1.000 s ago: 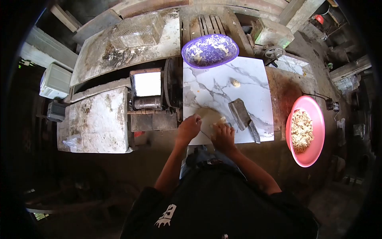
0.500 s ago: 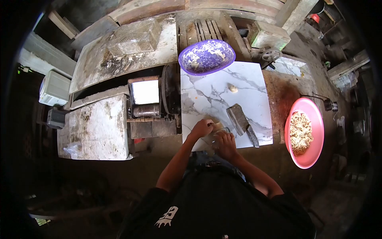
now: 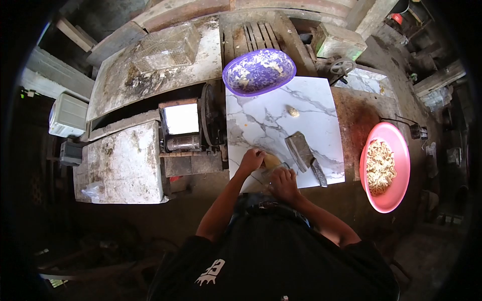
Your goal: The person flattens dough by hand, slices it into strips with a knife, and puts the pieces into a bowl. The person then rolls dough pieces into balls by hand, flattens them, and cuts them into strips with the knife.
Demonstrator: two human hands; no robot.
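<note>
Over the near edge of the marble-patterned board (image 3: 246,133), my left hand (image 3: 252,160) has its fingers closed at the left side of a tan piece (image 3: 271,161). Something thin and see-through, perhaps plastic, shows around that piece; its kind cannot be made out. My right hand (image 3: 283,184) is curled in at the lower right of the piece, its fingers bent, and what they grip is hidden. To the right lies a flat dark grey cleaver-like tool (image 3: 300,150) with a narrow dark part (image 3: 318,173) pointing toward me. A small pale lump (image 3: 292,111) sits farther back.
A purple basin (image 3: 258,72) smeared with pale dough stands at the board's back edge. On the right, a pink basin (image 3: 369,165) holds pale strips. A roller machine with a wheel (image 3: 206,115) adjoins on the left. A wire crate (image 3: 168,47) rests on the stained table behind.
More of the tan piece shows between my hands now, and it looks sharper. Both hands have shifted only slightly. The basins and the grey tool stay where they were.
</note>
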